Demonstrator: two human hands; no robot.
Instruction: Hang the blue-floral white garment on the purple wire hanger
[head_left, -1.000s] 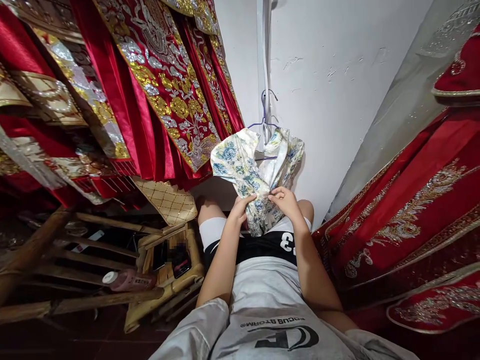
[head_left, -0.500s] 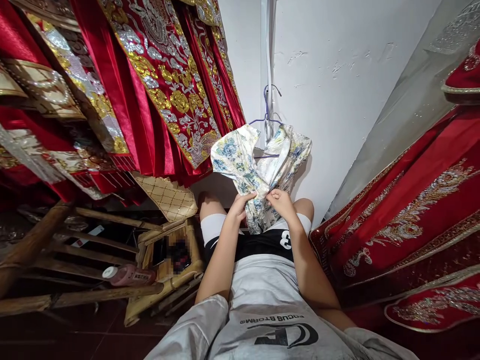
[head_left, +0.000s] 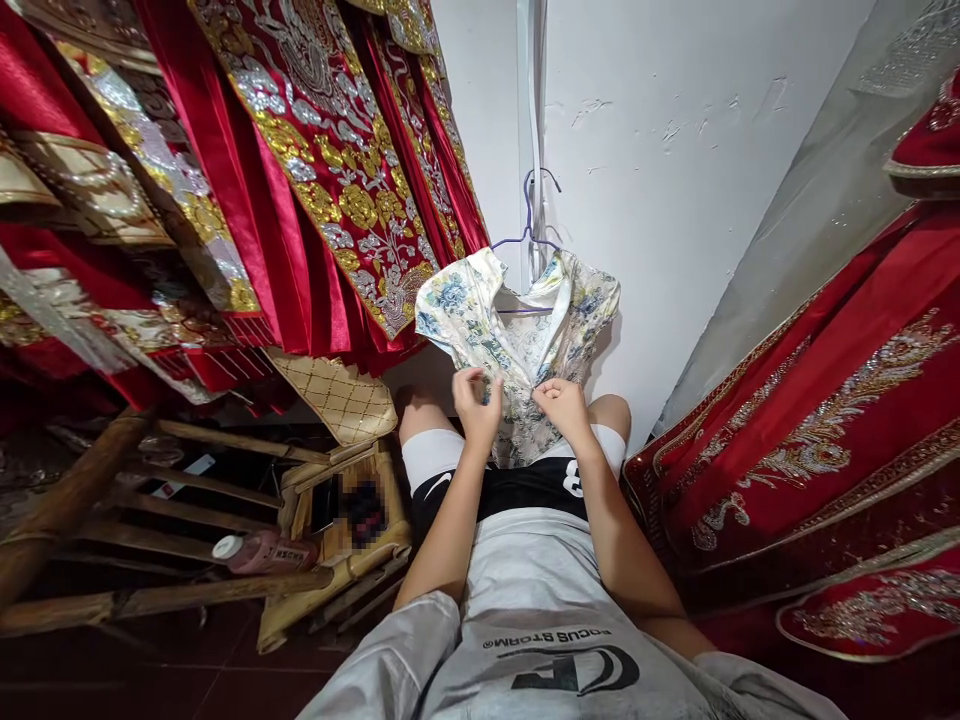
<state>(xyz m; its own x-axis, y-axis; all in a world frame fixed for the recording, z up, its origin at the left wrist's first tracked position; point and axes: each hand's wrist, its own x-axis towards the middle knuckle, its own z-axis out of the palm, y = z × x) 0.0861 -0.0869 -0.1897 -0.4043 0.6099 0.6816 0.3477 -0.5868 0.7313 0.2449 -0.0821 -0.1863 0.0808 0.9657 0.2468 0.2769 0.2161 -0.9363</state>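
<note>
A short-sleeved floral blouse [head_left: 469, 310], cream with blue and yellow flowers, hangs on a thin purple hanger [head_left: 529, 236] in front of me. Its V-shaped neckline gapes over the lace-like back. At the point of the V, my right hand [head_left: 564, 408] pinches the front edge of the blouse. My left hand [head_left: 477, 408] is at the left side of the front, its thumb and curled fingers apart with nothing between them. The blouse's lower part hangs down to my lap, partly behind my hands.
Red embroidered garments [head_left: 360, 200] hang at the left, and more red beaded cloth [head_left: 810, 430] at the right. A bamboo chair [head_left: 337, 575] stands at lower left with a pink bottle [head_left: 262, 552] on it. A white wall [head_left: 660, 200] is behind the hanger.
My left hand has let go of the blouse front and moved slightly left and up, fingers parting. The neckline now lies flatter and wider. My right hand keeps its pinch.
</note>
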